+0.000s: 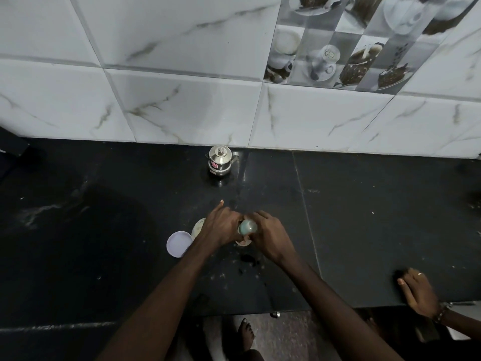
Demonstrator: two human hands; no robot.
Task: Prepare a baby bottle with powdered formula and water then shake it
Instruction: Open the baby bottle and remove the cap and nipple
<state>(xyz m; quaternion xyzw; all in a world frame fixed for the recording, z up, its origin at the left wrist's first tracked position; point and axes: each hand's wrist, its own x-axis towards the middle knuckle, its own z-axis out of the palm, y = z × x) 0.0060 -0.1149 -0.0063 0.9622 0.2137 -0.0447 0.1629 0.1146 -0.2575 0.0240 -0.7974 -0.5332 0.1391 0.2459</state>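
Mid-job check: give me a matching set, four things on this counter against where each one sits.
Things:
1. lidded steel pot
2. lilac lid
3. baby bottle
4. second person's hand

Places:
a. gripped between the left hand and right hand
b. near right edge of the counter
c. close to the tiled wall
d. flat on the counter, left of the bottle

Pairs: 1-c, 2-d, 3-a, 4-b

glossy black stone counter (364, 204), shiny steel pot (220, 160), glossy marbled tiles (182, 105), matt plastic lid (179, 243).
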